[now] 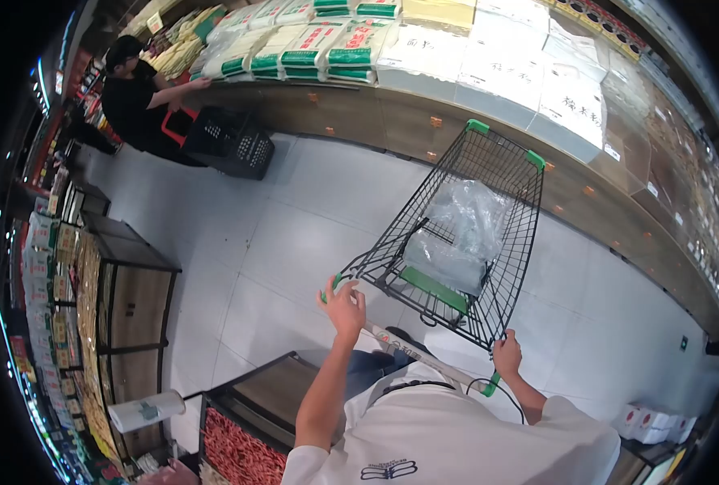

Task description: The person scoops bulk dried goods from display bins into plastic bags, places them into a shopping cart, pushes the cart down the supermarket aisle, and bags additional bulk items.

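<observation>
Both hands closed on cart (489, 202) handle (424, 356): left hand (345, 305), right hand (507, 354); plastic bag (461, 234) inside.

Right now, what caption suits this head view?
Both hands grip a shopping cart holding a plastic bag.

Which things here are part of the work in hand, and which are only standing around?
In hand:
left hand on the shopping cart
right hand gripping the cart handle
clear plastic bags inside the cart

Standing around:
sacks on the shelf
black crate beside another person
paper roll
</observation>
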